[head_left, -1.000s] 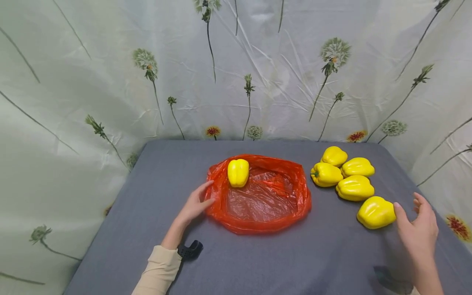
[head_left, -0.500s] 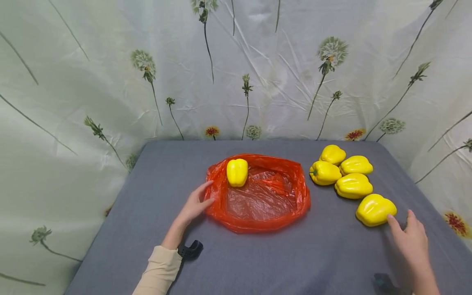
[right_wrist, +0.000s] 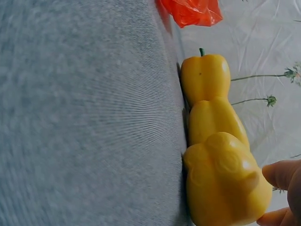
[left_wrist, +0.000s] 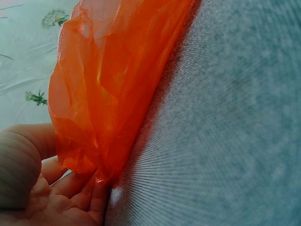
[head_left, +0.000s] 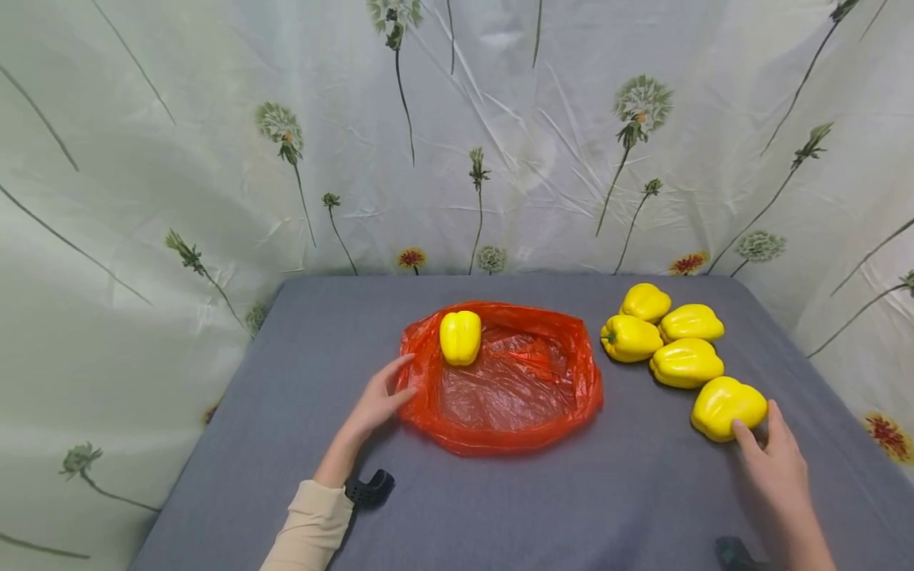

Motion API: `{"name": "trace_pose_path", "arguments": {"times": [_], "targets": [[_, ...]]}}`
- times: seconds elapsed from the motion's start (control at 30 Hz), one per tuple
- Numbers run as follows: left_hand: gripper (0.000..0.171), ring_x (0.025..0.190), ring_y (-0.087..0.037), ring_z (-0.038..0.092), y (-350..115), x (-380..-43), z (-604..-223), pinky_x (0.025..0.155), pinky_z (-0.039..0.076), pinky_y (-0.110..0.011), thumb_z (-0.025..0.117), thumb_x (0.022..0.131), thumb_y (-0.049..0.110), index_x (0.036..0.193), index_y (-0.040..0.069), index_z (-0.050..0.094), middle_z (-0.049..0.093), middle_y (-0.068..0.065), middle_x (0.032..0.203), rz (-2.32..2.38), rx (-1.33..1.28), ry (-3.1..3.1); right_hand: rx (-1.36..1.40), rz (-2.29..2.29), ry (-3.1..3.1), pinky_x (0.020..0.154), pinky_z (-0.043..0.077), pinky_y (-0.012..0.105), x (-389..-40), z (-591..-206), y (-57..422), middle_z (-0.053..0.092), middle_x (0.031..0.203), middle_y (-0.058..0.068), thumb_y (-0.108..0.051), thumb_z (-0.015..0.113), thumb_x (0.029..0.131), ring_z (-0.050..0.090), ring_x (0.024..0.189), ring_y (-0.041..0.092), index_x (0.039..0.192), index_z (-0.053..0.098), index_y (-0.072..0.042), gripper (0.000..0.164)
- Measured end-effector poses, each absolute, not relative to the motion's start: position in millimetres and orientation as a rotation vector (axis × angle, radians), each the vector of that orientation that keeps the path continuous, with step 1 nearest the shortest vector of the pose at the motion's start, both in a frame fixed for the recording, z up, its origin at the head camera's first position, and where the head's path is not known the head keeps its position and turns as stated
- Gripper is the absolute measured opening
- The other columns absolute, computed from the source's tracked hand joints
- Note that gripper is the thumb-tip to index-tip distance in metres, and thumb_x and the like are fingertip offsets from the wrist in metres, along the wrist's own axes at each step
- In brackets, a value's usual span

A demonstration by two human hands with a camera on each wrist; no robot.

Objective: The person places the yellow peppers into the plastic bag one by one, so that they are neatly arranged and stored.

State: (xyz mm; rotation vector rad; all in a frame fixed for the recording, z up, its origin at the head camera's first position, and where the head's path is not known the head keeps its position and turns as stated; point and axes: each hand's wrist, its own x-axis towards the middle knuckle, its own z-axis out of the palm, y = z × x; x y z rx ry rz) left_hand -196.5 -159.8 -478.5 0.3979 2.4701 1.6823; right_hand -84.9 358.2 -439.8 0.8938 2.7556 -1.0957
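A red plastic bag [head_left: 493, 444] lies with its mouth spread and rim rolled outward. Inside its back left part sits one yellow bell pepper [head_left: 460, 338]. My left hand [head_left: 378, 400] holds the bag's left side; in the left wrist view the film [left_wrist: 103, 94] bunches between thumb and fingers. My right hand [head_left: 774, 464] is at the nearest yellow bell pepper [head_left: 727, 406] on the right. Its thumb is at the pepper's front and its fingers at the right side, without closing round it. In the right wrist view, fingertips [right_wrist: 277, 173] meet that pepper's edge.
Behind the nearest pepper, several more yellow bell peppers [head_left: 687, 363] are grouped near the back right of the grey cloth-covered table [head_left: 543, 515]. A white curtain with dandelion prints [head_left: 543, 159] hangs along the back and sides.
My right hand has moved left and inward from beside the nearest pepper until thumb and fingers are at it. The left hand, the bag and the peppers have stayed in place.
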Motion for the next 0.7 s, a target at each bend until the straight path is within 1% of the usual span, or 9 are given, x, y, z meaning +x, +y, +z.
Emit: {"name": "trace_pose_path", "arguments": {"times": [0.2,0.37,0.43,0.47,0.5,0.6,0.63,0.67,0.7], "targets": [[0.058,0.131,-0.037,0.043,-158.8,-195.8,-476.0,0.107,0.038,-0.053,0.06,0.09,0.014,0.143,0.012,0.037,0.039,-0.018,0.147,1.66,0.373,2.481,0.891,-1.185,2.768,0.105,0.025,0.067,-87.3,-443.4,356.5,-0.002,0.155,0.027,-0.048,0.03,0.097,0.027,0.131,0.053,0.149,-0.015,-0.01,0.078],[0.058,0.13,-0.037,0.044,-158.9,-195.7,-475.4,0.106,0.039,-0.053,0.059,0.09,0.013,0.143,0.01,0.037,0.04,-0.019,0.146,1.675,0.384,2.473,0.796,-1.282,2.821,0.099,0.033,0.066,-88.4,-446.7,355.4,0.001,0.156,0.026,-0.044,0.035,0.097,0.032,0.126,0.053,0.15,-0.012,-0.013,0.078],[0.058,0.131,-0.037,0.043,-159.1,-196.0,-476.0,0.107,0.039,-0.053,0.059,0.09,0.013,0.143,0.01,0.037,0.04,-0.018,0.146,1.682,0.384,2.467,0.789,-1.305,2.836,0.096,0.048,0.045,-89.4,-448.8,354.8,0.003,0.156,0.026,-0.044,0.038,0.096,0.034,0.125,0.051,0.151,-0.009,-0.016,0.077],[0.058,0.131,-0.037,0.043,-159.0,-196.0,-476.0,0.107,0.038,-0.053,0.059,0.09,0.013,0.143,0.011,0.037,0.04,-0.018,0.146,1.684,0.387,2.466,0.788,-1.325,2.842,0.09,0.052,0.031,-89.8,-449.9,354.4,0.004,0.156,0.025,-0.043,0.039,0.096,0.035,0.124,0.05,0.151,-0.006,-0.017,0.076],[0.058,0.131,-0.037,0.043,-159.1,-196.1,-476.2,0.107,0.038,-0.053,0.059,0.09,0.013,0.143,0.01,0.037,0.04,-0.019,0.146,1.681,0.39,2.469,0.792,-1.34,2.847,0.082,0.051,0.018,-90.1,-451.2,354.0,0.006,0.157,0.025,-0.042,0.041,0.096,0.036,0.124,0.048,0.152,-0.004,-0.02,0.076],[0.058,0.132,-0.038,0.041,-158.4,-195.9,-475.7,0.108,0.036,-0.053,0.06,0.09,0.013,0.143,0.009,0.037,0.039,-0.019,0.147,1.681,0.392,2.472,0.852,-1.396,2.857,0.084,0.048,0.012,-91.5,-453.2,349.8,0.012,0.157,0.021,-0.038,0.046,0.095,0.037,0.125,0.044,0.152,0.002,-0.027,0.073],[0.058,0.133,-0.038,0.04,-158.2,-195.9,-475.5,0.109,0.035,-0.053,0.06,0.09,0.013,0.143,0.008,0.037,0.039,-0.02,0.147,1.684,0.394,2.47,0.88,-1.416,2.858,0.095,0.048,0.022,-92.3,-453.5,348.0,0.014,0.157,0.02,-0.036,0.048,0.095,0.037,0.126,0.043,0.151,0.004,-0.029,0.072],[0.058,0.134,-0.038,0.039,-158.0,-195.9,-475.4,0.109,0.034,-0.054,0.06,0.09,0.012,0.143,0.007,0.037,0.039,-0.02,0.147,1.685,0.396,2.471,0.905,-1.435,2.857,0.103,0.045,0.033,-93.0,-453.6,346.5,0.015,0.157,0.017,-0.035,0.049,0.094,0.037,0.126,0.042,0.151,0.006,-0.031,0.071],[0.058,0.134,-0.038,0.039,-158.0,-195.8,-475.2,0.11,0.034,-0.054,0.06,0.09,0.012,0.143,0.007,0.037,0.038,-0.021,0.147,1.681,0.395,2.474,0.932,-1.434,2.861,0.106,0.041,0.043,-93.6,-453.7,344.8,0.017,0.157,0.016,-0.033,0.05,0.094,0.037,0.127,0.041,0.151,0.008,-0.032,0.07]]}}
